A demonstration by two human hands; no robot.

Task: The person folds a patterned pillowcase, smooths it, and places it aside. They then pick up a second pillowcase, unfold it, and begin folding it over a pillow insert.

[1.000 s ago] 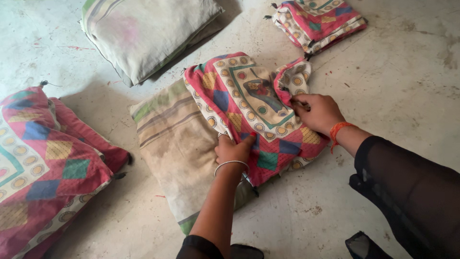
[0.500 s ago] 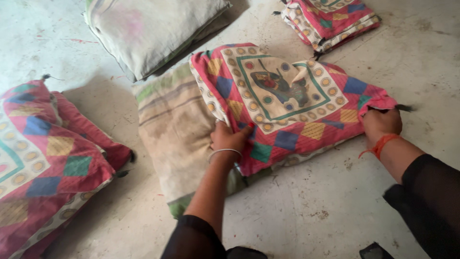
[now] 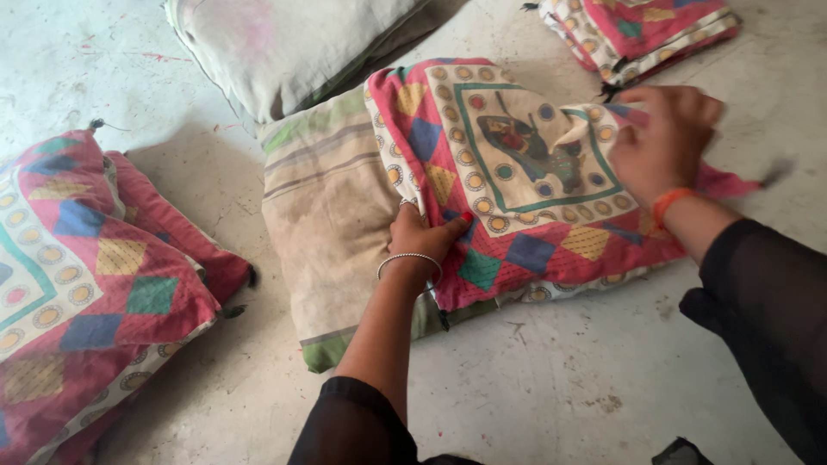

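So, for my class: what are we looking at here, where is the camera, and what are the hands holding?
The camera sits on a person's head and looks down at their own two bare hands over a concrete floor. The left hand grips the edge of a patterned red cover that is partly drawn over a beige cushion. The right hand is blurred and lies on the cover's far side; its grip cannot be judged. Around them lie a covered cushion, another bare cushion and folded covers.
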